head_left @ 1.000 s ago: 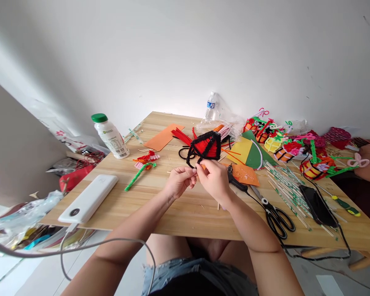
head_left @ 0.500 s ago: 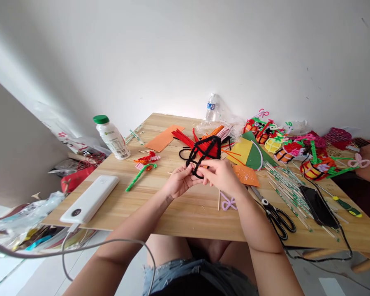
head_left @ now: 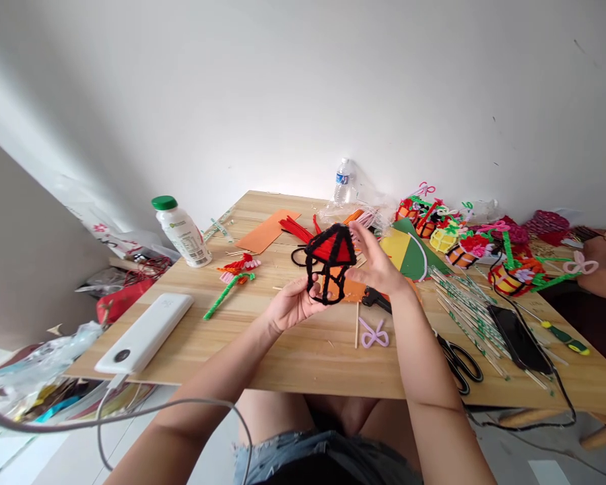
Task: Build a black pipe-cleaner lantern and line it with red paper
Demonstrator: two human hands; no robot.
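Observation:
My left hand grips the lower left of a small lantern-shaped frame of black pipe cleaners and holds it upright above the table. Red shows between the bars of its peaked top; I cannot tell whether that is part of the frame or lies behind it. My right hand is at the frame's right side, thumb and fingers spread, fingertips by the top; whether they touch is unclear. Below it lie a lilac pipe-cleaner bow, a thin stick and a black-handled tool, partly hidden by my right hand.
Scissors, striped sticks, a phone and a screwdriver lie right. Finished pipe-cleaner lanterns line the back right, near another person's arm. A white bottle and a power bank stand left.
My right hand has let go of the frame's lower part and moved up and right, fingers spreading. The frame has turned more upright in my left hand. The black-handled tool has come into view.

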